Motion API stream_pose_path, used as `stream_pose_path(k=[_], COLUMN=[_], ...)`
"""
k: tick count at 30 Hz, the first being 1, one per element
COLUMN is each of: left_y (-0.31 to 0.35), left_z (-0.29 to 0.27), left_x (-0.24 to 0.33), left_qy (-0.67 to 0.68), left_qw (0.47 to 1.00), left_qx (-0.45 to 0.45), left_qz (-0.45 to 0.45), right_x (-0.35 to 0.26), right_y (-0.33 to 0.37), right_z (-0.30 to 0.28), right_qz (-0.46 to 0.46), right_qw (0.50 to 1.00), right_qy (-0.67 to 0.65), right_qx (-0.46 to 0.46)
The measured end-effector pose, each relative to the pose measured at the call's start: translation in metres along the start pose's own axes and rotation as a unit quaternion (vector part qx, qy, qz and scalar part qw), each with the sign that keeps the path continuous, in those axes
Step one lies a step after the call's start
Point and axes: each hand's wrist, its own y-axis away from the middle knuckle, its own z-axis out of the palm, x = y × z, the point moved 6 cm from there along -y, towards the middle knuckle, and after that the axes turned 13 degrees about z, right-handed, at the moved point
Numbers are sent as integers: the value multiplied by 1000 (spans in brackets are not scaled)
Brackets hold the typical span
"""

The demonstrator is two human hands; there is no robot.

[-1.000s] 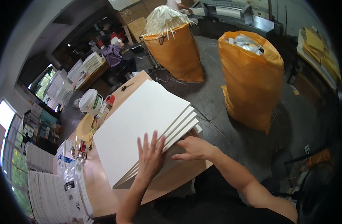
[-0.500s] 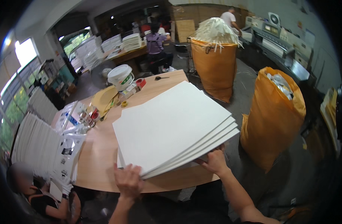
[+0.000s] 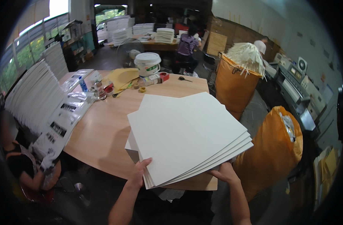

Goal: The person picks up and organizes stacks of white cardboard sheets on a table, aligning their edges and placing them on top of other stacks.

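Note:
A fanned stack of large white boards is between my hands at the table's near edge. Several layers show along its right-hand edge, and one corner juts out at the lower left. My left hand is closed on the near left edge, its thumb on top and its fingers hidden below. My right hand grips the near right edge from underneath, with most of its fingers out of sight under the boards. The stack overlaps the wooden table; whether its far part rests on the top, I cannot tell.
At the table's far side are a white bucket, red tape, scissors and yellow paper. Orange sacks stand to the right. A seated person is at the left beside tall white stacks. Others work farther back.
The view has swung round, so the table and sacks sit differently. My left hand now has its thumb over the boards' edge instead of lying along the near corner. The stack remains fanned.

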Motion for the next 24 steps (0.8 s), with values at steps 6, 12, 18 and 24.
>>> stream_pose_path(k=[6,12,18,24], left_y=[15,100,164,196], left_z=[49,-9,-124,-263], left_x=[48,106,144,118], left_qy=[-227,-249,-237,-193], left_qw=[959,946,868,818], left_qx=[-69,42,219,409], left_qz=[153,205,378,356], right_x=[1,-80,-250,-285], right_y=[13,4,-32,-78], right_z=[5,75,211,375], right_qz=[21,-87,114,149], right_qw=[934,792,726,706], right_qy=[-353,-581,-624,-614], right_qx=[-60,-164,-265,-319])
